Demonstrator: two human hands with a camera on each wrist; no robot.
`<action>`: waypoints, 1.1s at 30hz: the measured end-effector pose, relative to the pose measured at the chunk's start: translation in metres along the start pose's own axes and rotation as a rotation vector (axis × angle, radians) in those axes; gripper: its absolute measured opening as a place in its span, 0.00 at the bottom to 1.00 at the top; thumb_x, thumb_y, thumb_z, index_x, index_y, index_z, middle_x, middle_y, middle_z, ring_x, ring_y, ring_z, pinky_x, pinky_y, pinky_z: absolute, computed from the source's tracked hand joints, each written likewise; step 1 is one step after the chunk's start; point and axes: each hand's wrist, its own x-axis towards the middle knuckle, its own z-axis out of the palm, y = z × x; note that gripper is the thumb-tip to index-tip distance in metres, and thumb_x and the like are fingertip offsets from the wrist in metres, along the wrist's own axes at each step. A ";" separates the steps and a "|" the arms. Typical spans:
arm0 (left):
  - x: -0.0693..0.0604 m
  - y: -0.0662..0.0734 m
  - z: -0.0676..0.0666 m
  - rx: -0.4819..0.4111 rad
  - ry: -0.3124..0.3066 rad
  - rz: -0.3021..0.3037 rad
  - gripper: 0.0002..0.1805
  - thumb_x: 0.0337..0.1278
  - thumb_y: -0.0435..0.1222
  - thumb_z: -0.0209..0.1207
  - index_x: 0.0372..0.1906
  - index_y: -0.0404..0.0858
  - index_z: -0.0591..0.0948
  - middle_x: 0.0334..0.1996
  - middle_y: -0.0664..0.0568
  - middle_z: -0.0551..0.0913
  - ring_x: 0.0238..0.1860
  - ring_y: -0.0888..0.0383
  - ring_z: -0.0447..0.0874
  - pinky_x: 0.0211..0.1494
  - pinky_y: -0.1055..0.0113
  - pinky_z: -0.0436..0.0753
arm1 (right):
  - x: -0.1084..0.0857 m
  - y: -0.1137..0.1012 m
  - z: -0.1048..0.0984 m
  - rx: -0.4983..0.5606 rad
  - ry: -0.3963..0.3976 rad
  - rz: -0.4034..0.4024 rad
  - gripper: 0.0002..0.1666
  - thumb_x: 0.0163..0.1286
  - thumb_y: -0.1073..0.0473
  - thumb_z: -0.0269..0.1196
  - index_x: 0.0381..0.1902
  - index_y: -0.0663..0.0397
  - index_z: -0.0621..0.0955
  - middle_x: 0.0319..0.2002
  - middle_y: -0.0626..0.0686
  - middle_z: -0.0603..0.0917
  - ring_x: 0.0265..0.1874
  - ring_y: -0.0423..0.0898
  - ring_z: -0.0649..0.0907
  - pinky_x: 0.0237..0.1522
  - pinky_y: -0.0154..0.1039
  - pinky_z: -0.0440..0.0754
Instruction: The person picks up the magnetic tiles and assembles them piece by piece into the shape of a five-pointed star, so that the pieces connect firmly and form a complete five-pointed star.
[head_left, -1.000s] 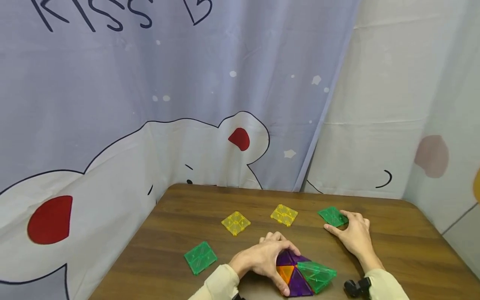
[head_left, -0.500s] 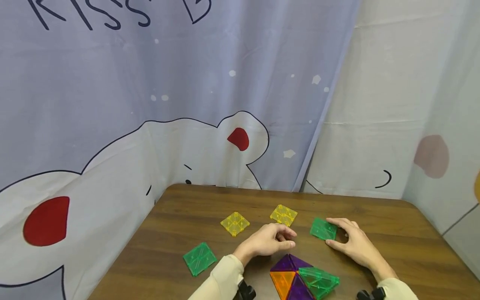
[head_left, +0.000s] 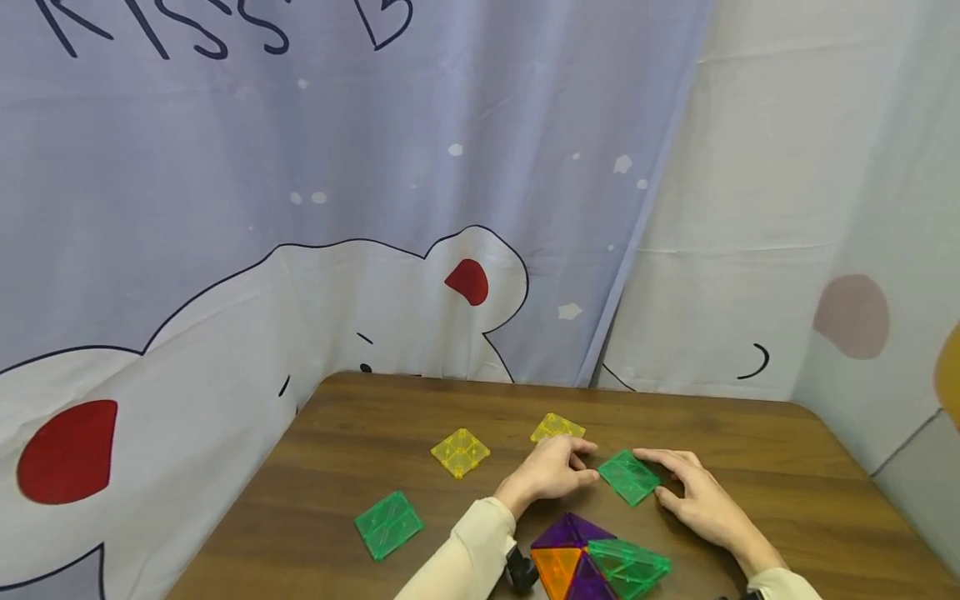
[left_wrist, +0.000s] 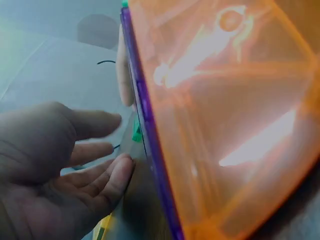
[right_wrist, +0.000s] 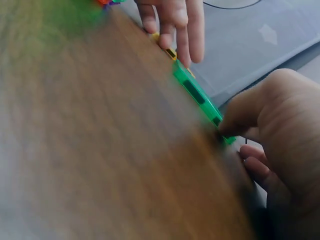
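One green tile (head_left: 630, 477) lies flat on the table (head_left: 783, 471) between right hand (head_left: 701, 504), which seems to pinch it at two corners (contact partly hidden), and left hand (head_left: 549, 468), at its left corner, fingers loose, gripping nothing. Purple-orange-green cluster (head_left: 591, 558) sits on the near side.

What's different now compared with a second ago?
The left hand has let go of the purple, orange and green build and moved forward, fingers now near the green tile. The right hand has brought that tile leftward and closer to the person. The two yellow tiles and the other green tile stayed put.
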 end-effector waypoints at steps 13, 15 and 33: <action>0.004 -0.004 0.008 0.030 0.057 0.031 0.26 0.50 0.29 0.85 0.57 0.38 0.93 0.41 0.54 0.92 0.37 0.67 0.84 0.45 0.77 0.83 | 0.003 -0.005 0.010 -0.011 0.014 -0.066 0.28 0.74 0.47 0.77 0.69 0.37 0.86 0.65 0.37 0.86 0.67 0.49 0.78 0.66 0.53 0.79; 0.004 -0.005 0.010 0.027 0.064 0.035 0.24 0.51 0.29 0.85 0.55 0.38 0.94 0.40 0.54 0.92 0.36 0.68 0.84 0.44 0.78 0.83 | 0.003 -0.005 0.011 0.001 0.026 -0.058 0.25 0.73 0.47 0.78 0.66 0.35 0.87 0.63 0.36 0.87 0.66 0.47 0.78 0.66 0.45 0.79; 0.004 -0.008 0.016 0.116 0.084 0.085 0.19 0.52 0.36 0.87 0.50 0.44 0.95 0.39 0.58 0.93 0.36 0.71 0.84 0.44 0.79 0.82 | -0.001 0.002 0.003 0.576 -0.040 0.132 0.24 0.80 0.63 0.71 0.66 0.72 0.82 0.47 0.63 0.94 0.43 0.45 0.93 0.45 0.36 0.91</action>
